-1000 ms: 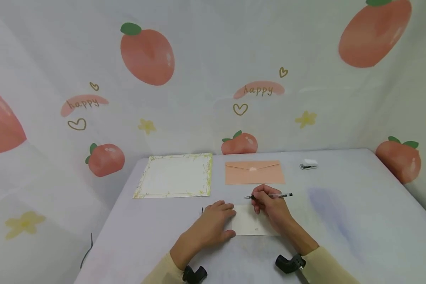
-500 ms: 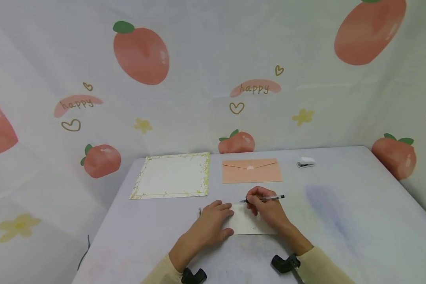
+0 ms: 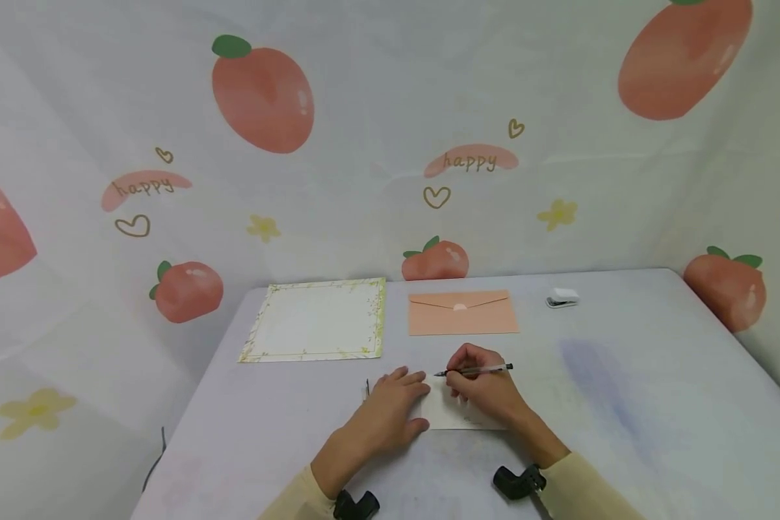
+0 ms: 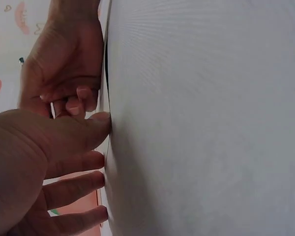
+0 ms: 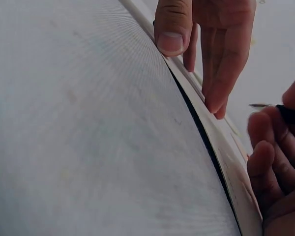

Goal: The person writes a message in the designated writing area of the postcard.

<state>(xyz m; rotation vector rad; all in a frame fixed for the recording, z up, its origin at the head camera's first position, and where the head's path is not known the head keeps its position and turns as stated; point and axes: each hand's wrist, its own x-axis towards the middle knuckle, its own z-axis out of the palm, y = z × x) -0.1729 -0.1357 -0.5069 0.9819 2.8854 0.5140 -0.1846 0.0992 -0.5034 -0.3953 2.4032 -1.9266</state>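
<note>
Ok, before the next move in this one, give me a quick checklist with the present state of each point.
1. Pen gripped in the right hand: ok.
2. Left hand bracing the cream card: ok, its fingers and thumb are at the card's left edge.
3. Pen tip on the card: not ok, the right wrist view appears to show it raised above the surface.
4. Card flat on the table: cannot tell, a dark band runs along its near edge.
5. Marks near the card's lower edge readable: cannot tell, too small.
6. Envelope and bordered sheet clear of both hands: ok.
</note>
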